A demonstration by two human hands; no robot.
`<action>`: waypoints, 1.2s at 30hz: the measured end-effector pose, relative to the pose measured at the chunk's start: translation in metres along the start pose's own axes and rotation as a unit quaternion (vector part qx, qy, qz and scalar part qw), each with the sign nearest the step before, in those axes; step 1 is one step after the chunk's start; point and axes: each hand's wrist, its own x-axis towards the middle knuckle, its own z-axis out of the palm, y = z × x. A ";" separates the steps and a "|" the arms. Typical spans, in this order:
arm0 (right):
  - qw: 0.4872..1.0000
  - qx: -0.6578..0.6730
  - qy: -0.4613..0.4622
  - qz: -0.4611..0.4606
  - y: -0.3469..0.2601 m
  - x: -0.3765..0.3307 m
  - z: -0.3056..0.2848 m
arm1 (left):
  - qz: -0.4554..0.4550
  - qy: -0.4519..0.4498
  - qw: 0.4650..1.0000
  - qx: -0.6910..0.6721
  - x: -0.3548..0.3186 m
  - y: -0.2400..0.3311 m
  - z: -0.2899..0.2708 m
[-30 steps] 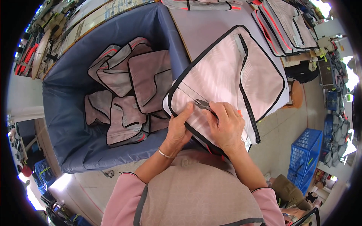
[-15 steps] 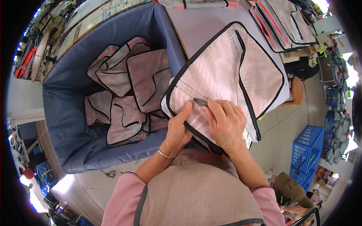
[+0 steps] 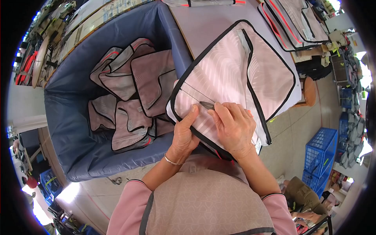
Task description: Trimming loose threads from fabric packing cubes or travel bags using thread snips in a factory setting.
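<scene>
A pale pink patterned fabric piece [image 3: 213,74] with black bound edges and a dark diagonal strip lies across the table corner. Its near left edge is pinched by my left hand [image 3: 185,131], thumb on top and the other fingers hidden underneath. Closed around small thread snips [image 3: 206,105], my right hand [image 3: 236,127] rests over the cloth. Only the dark pointed blades of the snips show; they lie against the fabric beside a thin dark line, close to my left thumb.
At my left stands a large bin lined with blue fabric [image 3: 74,129], holding several similar pink pieces [image 3: 152,84]. More pieces are stacked [image 3: 293,23] on the table [image 3: 192,23] at the far right. A wooden stool [image 3: 309,92] and blue crates [image 3: 320,152] are on the right.
The fabric piece has shifted very slightly up and left in view. Both hands keep their hold, and the snips' tips sit a little further left.
</scene>
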 end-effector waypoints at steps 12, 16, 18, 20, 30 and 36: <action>0.974 0.186 -0.031 0.123 0.009 0.002 0.008 | 0.001 0.018 0.999 0.033 0.007 0.002 -0.006; 0.890 0.334 -0.061 0.303 0.007 0.016 0.011 | -0.009 0.029 1.000 -0.001 0.008 0.005 -0.007; 0.911 0.289 -0.100 0.276 0.001 0.024 0.013 | -0.008 0.034 0.999 -0.001 0.009 0.005 -0.014; 0.923 0.254 -0.131 0.257 0.000 0.029 0.027 | -0.008 0.046 0.999 0.002 0.010 0.005 -0.027; 0.891 0.302 -0.170 0.294 0.024 -0.008 0.099 | 0.040 0.149 0.934 0.323 0.027 0.033 -0.069; 0.872 0.340 -0.168 0.308 0.026 -0.008 0.094 | 0.333 0.201 0.719 0.576 0.038 0.040 -0.066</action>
